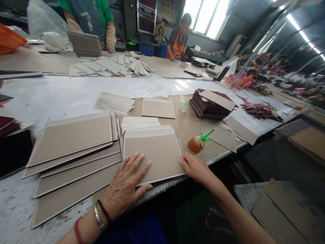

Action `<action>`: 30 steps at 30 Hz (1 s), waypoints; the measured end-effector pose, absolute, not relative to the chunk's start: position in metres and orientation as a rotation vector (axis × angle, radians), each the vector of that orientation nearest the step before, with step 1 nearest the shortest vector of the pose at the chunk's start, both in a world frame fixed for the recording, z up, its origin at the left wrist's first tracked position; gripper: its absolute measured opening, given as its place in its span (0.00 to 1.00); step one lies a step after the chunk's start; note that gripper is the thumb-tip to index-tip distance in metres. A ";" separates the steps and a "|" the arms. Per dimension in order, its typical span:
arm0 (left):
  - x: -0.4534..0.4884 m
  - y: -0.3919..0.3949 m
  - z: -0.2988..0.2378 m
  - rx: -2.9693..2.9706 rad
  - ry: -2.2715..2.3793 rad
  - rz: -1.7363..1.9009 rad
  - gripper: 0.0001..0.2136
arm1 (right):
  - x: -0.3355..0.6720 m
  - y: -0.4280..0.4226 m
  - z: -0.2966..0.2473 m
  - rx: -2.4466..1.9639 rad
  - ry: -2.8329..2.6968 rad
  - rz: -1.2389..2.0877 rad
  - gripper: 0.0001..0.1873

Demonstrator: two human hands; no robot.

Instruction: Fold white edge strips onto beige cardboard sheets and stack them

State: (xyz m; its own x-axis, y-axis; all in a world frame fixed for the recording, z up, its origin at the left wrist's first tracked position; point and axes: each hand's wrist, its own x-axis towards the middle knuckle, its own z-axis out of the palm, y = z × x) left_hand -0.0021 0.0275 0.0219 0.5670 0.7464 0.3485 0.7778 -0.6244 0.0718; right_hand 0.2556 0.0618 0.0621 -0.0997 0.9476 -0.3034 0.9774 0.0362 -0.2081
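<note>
The bare left hand [128,179], fingers spread, rests on a flat, rectangular beige board panel with pale edges [157,154], while the bare right hand [194,166] touches its right edge with bent fingers. Overlapping beige rectangular panels [76,135] fan out to the left. A squat translucent bottle of amber liquid with a green nozzle [196,144] stands near the right hand, before a stack of dark maroon flat pieces [207,106].
</note>
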 end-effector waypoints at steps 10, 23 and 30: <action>0.000 0.028 0.018 -2.728 -1.317 -0.604 0.24 | 0.262 0.066 0.060 2.020 2.296 -0.672 0.10; -0.001 0.028 0.015 -2.667 -1.285 -0.601 0.26 | 0.259 0.063 0.062 2.052 2.279 -0.662 0.08; -0.003 0.028 0.019 -2.643 -1.283 -0.571 0.25 | 0.262 0.064 0.053 2.036 2.298 -0.665 0.09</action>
State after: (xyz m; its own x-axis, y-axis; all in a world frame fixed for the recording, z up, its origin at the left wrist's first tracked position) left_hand -0.0028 0.0276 0.0193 0.5622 0.7246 0.3986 0.7812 -0.6235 0.0316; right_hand 0.2619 0.0639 0.0530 -0.1599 0.9481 -0.2747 0.9483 0.0702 -0.3095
